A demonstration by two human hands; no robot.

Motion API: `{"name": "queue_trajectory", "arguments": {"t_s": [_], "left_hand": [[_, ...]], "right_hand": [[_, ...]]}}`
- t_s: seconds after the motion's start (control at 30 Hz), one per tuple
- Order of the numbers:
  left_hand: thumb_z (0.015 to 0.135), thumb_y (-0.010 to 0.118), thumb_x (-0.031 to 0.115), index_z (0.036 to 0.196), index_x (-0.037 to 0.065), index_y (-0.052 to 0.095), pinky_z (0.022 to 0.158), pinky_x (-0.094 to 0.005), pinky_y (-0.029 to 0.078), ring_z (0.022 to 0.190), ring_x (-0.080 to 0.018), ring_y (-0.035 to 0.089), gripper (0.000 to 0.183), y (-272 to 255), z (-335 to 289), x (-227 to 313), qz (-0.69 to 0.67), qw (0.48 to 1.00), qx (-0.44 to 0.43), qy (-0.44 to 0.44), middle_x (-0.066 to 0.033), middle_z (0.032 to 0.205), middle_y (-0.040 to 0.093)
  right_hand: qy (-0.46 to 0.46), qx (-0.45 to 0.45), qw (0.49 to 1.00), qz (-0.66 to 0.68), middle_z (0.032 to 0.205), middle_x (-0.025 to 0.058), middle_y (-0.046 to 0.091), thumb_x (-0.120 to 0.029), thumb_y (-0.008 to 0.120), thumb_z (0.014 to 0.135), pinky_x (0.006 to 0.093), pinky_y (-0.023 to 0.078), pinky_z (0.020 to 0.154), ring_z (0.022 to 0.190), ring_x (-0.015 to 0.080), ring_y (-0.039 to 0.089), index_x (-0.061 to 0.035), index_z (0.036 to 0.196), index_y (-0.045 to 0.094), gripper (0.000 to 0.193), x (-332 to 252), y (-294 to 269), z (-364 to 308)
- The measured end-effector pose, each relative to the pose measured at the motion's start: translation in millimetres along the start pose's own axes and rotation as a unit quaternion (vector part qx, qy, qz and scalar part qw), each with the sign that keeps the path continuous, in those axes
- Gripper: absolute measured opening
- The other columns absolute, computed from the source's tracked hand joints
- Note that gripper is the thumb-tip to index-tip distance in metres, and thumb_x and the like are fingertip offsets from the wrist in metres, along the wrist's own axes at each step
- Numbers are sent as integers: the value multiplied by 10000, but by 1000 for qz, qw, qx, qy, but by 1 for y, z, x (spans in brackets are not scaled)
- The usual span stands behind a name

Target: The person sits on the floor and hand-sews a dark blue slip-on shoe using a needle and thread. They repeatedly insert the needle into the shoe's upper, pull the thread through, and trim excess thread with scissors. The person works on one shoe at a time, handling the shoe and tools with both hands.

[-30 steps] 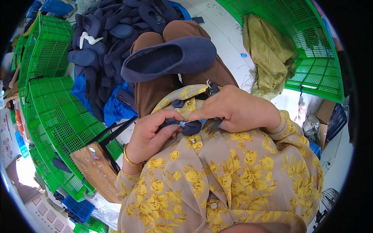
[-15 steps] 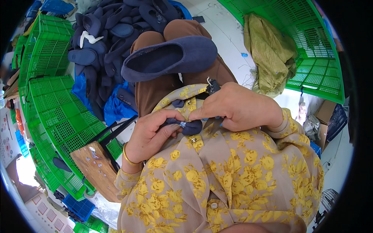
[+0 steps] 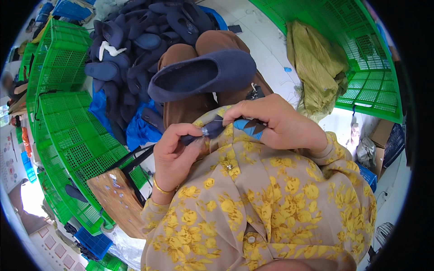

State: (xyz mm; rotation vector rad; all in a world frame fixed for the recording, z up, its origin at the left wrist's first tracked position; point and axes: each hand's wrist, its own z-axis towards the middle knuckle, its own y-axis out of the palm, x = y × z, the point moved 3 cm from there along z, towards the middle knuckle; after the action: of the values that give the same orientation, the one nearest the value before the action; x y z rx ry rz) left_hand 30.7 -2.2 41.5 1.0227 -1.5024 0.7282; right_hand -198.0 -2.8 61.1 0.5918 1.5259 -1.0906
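Observation:
My left hand, with a gold bangle at its wrist, pinches a small bunched navy cloth piece just above my lap. Pale blue stitches show at the middle of that piece. Close on its right, my right hand is closed, thumb and forefinger together at the cloth's edge. A thin pale line, a needle or a thread, shows at those fingertips. Blue and dark wrapping covers one finger of this hand. Across my knees lies a navy slip-on shoe, its opening facing up and left.
A large heap of navy shoes lies on blue plastic beyond my knees. Green crates stand on the left, near a wooden block. To the right are an olive sack and another green crate.
My right hand has drawn its fingers up and turned, so the blue wrapping now shows. The navy cloth piece has tilted upward in my left hand. The whole view has shifted slightly.

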Motion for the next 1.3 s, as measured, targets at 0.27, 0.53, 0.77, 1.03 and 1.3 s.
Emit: {"name": "queue_trajectory", "arguments": {"t_s": [0.27, 0.53, 0.77, 1.03, 1.3], "left_hand": [[931, 543, -43, 1065, -15, 563, 822, -315, 547, 863, -152, 644, 138, -3, 8, -8, -57, 991, 120, 9, -141, 1056, 654], [928, 572, -29, 1189, -10, 524, 859, -327, 542, 935, -169, 648, 266, -9, 10, -7, -56, 988, 142, 16, -134, 1076, 657], [810, 699, -69, 1088, -19, 618, 877, -279, 514, 971, -185, 661, 294, -2, 6, 3, 167, 965, 154, 130, -114, 1066, 678], [773, 692, -89, 972, -13, 663, 812, -307, 528, 913, -238, 672, 216, 0, 12, 9, 292, 918, 80, 257, -132, 968, 695], [944, 571, 12, 1090, -23, 560, 648, -255, 522, 739, -140, 636, 151, -2, 12, -8, -121, 987, 87, -62, -157, 939, 681]], "right_hand": [[77, 80, 985, 132, 744, 43, 617, -42, 598, 923, 255, 436, 625, 661, 87, 526, -47, 1025, 603, 101, 20, 27, 11], [75, 71, 986, 129, 777, 20, 608, -53, 601, 931, 240, 433, 630, 685, 62, 514, -51, 1036, 603, 105, 21, 26, 9], [155, 120, 918, 345, 838, -41, 578, -105, 584, 969, 215, 433, 668, 748, 29, 506, -45, 1019, 606, 81, 32, 26, 14], [116, 110, 943, 291, 848, -23, 590, -91, 588, 958, 218, 463, 702, 778, 36, 551, -40, 1015, 612, 80, 30, 24, 11], [-11, 120, 992, 24, 881, 62, 622, 65, 554, 829, 276, 478, 710, 795, 190, 612, -41, 1027, 624, 236, 15, 17, 9]]}}
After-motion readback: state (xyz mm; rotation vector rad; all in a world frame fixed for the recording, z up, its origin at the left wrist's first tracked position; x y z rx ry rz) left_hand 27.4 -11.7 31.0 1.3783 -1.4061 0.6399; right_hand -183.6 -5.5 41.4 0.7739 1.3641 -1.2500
